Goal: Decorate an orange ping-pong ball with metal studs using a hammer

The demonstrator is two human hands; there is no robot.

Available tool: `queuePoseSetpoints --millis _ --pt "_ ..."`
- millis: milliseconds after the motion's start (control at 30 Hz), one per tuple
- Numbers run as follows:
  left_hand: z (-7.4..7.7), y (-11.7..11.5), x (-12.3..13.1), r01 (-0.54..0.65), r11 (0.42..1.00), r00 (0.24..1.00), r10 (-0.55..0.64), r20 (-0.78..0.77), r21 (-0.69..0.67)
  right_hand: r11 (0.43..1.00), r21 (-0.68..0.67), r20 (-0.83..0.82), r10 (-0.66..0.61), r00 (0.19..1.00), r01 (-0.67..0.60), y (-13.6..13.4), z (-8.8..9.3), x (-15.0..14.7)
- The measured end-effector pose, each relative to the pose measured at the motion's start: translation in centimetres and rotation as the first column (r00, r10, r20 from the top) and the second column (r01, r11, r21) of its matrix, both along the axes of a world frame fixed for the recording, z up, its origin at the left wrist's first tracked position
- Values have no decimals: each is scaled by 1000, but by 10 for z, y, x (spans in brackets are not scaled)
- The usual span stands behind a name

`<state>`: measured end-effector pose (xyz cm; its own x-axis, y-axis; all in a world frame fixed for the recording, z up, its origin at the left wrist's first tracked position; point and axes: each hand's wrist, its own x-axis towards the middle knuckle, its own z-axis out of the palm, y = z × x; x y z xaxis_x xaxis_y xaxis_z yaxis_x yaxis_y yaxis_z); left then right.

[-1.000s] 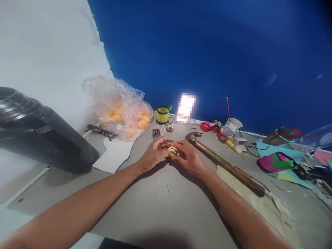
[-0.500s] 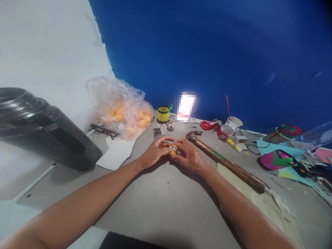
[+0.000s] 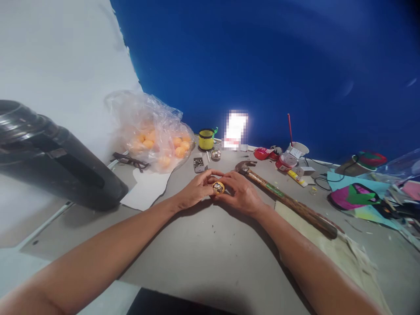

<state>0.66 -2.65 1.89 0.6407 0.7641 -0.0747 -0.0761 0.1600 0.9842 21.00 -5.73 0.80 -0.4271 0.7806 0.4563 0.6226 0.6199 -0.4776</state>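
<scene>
A small orange ball point(image 3: 218, 187) with shiny silver studs on it sits between my two hands above the grey table point(image 3: 203, 258). My left hand point(image 3: 196, 190) pinches the ball from the left with curled fingers. From the right, my right hand point(image 3: 240, 192) closes its fingertips on the same ball. A wooden-handled hammer point(image 3: 285, 202) lies just right of my right hand. A small box of silver studs point(image 3: 198, 164) rests just beyond my left hand.
A clear plastic bag of orange balls point(image 3: 154, 140) stands at the back left, with black glasses point(image 3: 130, 161) beside it. A big black container point(image 3: 55, 159) lies at the left. A yellow cup point(image 3: 206, 139), white cup point(image 3: 297, 151) and coloured paper scraps point(image 3: 357, 197) crowd the back and right.
Both hands stay on the orange ball and have turned it slightly, so more of its studded side faces me. The view has shifted a little.
</scene>
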Motion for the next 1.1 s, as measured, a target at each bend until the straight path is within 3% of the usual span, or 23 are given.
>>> queuePoseSetpoints --millis 400,867,1100 --pt "2 -3 -1 -5 1000 1000 5 -11 3 1000 -8 39 16 999 -16 -1 -1 -1" --pt "-2 1 -3 29 999 999 -28 28 -31 980 -186 -139 50 989 -75 1 3 1" --pt "-2 2 -3 17 1000 1000 -17 3 -15 968 -236 -142 51 989 -84 2 2 3"
